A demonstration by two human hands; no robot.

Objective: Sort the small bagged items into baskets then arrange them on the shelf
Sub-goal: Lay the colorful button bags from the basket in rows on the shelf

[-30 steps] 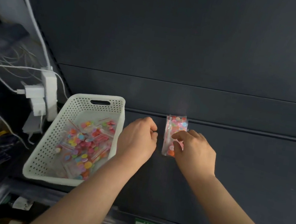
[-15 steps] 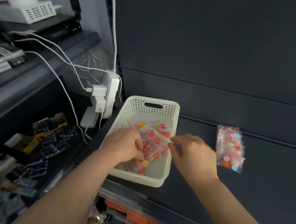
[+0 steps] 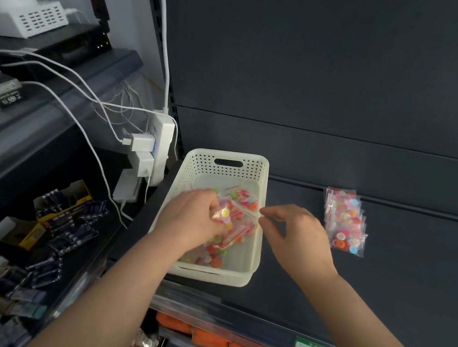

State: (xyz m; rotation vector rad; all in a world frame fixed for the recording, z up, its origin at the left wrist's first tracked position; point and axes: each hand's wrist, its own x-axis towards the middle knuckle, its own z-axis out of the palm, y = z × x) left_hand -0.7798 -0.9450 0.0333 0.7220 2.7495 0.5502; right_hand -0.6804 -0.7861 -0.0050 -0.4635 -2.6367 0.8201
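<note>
A white basket (image 3: 229, 155) sits at the left end of a dark shelf (image 3: 400, 275), long axis running from front edge to back, handle slot at the far end. Inside it, the left hand (image 3: 193, 221) grips a small bag (image 3: 224, 214) of coloured beads and hides much of the loose bags (image 3: 243, 201) beneath. The right hand (image 3: 298, 238), over the basket's right rim, pinches a clear bag corner; blur hides whether it is the same bag. Right of the basket, well apart, a stack of bags (image 3: 346, 222) lies flat near the shelf's back edge, lengthwise front to back
</note>
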